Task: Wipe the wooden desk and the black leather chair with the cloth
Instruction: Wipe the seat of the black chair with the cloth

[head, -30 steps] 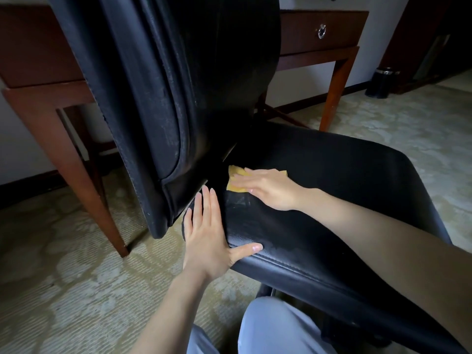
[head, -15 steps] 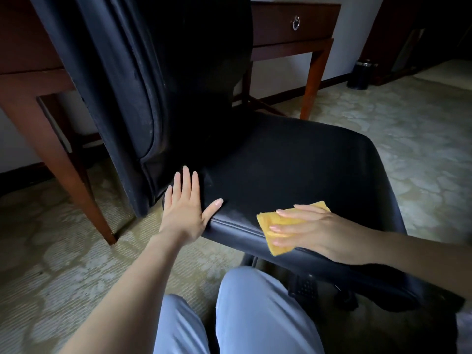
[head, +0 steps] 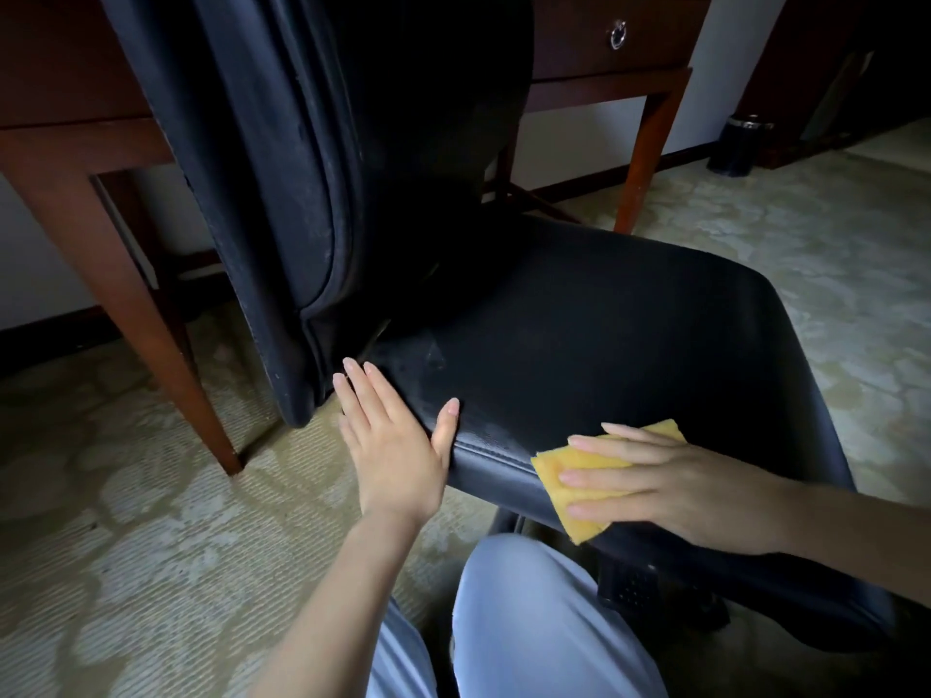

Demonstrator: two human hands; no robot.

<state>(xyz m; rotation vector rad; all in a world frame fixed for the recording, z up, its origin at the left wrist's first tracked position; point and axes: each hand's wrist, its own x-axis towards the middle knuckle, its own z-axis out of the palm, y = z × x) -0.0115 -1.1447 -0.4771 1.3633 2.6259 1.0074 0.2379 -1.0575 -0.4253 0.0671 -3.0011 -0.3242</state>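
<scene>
The black leather chair (head: 629, 345) fills the middle of the head view, its backrest rising at the upper left and its seat spreading to the right. A folded yellow cloth (head: 569, 476) lies on the seat's near edge. My right hand (head: 670, 491) presses flat on the cloth with straight fingers, covering most of it. My left hand (head: 393, 445) rests flat against the seat's left side edge, thumb on the top surface. The wooden desk (head: 604, 52) stands behind the chair.
The desk's legs (head: 151, 314) come down at the left and at the right behind the seat. A dark cylindrical bin (head: 738, 143) stands by the far wall at the right. Patterned carpet (head: 126, 521) surrounds the chair. My knees in light trousers (head: 529, 622) are below the seat.
My right hand slid the cloth from the back of the seat near the backrest forward to the near edge. The left hand stayed on the seat's side edge.
</scene>
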